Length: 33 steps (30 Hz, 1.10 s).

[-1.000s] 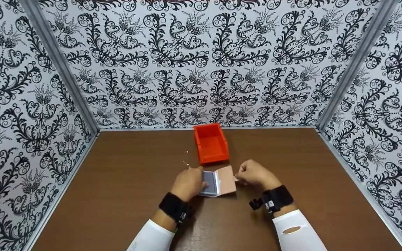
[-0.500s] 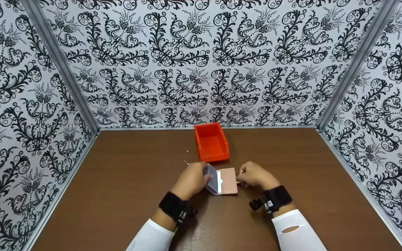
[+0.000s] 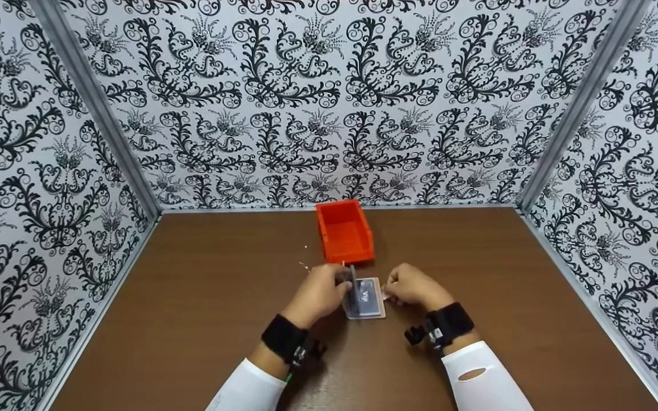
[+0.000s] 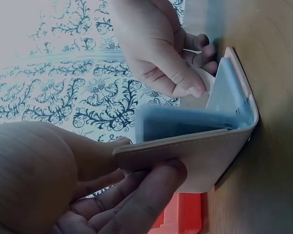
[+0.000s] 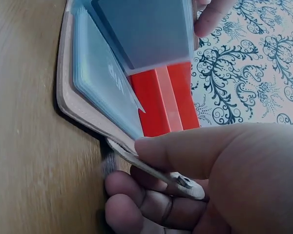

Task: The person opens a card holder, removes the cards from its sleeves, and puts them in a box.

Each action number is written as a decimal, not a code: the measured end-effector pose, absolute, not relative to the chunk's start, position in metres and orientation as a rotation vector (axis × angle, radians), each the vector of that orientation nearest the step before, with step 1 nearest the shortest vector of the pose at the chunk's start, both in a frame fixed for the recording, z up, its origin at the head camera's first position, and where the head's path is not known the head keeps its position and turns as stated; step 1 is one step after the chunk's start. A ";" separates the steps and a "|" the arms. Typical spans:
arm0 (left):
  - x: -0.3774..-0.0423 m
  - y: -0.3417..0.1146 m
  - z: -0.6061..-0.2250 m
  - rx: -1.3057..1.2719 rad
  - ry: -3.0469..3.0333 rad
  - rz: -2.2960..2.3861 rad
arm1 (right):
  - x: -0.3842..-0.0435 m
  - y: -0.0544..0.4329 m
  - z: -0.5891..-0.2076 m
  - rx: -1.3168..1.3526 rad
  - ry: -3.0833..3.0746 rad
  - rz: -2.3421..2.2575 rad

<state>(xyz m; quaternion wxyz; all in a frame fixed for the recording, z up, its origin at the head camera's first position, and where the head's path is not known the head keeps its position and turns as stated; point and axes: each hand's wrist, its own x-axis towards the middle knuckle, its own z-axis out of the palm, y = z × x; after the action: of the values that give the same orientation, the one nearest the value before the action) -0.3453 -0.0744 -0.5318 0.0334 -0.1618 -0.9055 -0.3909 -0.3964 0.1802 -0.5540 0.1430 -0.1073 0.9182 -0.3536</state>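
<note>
A pinkish-beige card holder (image 3: 370, 313) with clear plastic sleeves (image 5: 100, 73) stands partly opened on the table, in front of the red bin. My left hand (image 3: 320, 292) pinches its raised cover (image 4: 205, 158) between thumb and fingers, with some sleeves leaning along it. The other sleeves lie over the lower cover, showing a dark card with pale lettering. At the right edge, my right hand (image 3: 413, 285) pinches the closing strap (image 5: 149, 168), which carries a metal snap (image 5: 184, 181). Part of the raised cover is hidden behind the left fingers in the head view.
The red open bin (image 3: 346, 238) stands just behind the card holder. A few tiny bright specks (image 3: 304, 265) lie on the brown table (image 3: 220, 274) to the left. Patterned walls (image 3: 317, 114) enclose the table at the back and sides.
The left hand has raised the left cover from nearly flat to about upright. Sleeves have come over onto the right side, where the bare beige inner cover showed before. The right hand stays at the strap.
</note>
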 end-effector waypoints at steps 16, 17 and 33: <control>-0.339 -0.082 -0.524 -0.509 -2.852 -0.759 | -0.398 0.170 -0.559 -0.600 2.729 -1.016; -0.338 -0.082 -0.525 -0.491 -2.849 -0.698 | -0.398 0.170 -0.560 -0.637 2.719 -1.014; -0.329 -0.070 -0.540 -0.482 -3.017 -0.430 | -0.378 0.167 -0.540 -0.587 2.623 -0.713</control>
<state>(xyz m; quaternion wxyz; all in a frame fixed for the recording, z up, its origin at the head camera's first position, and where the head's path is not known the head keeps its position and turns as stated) -0.3292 -0.0702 -0.5405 0.0283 -0.1561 -0.9775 -0.1393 -0.3782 0.1671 -0.5403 0.1792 -0.2075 0.9280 -0.2523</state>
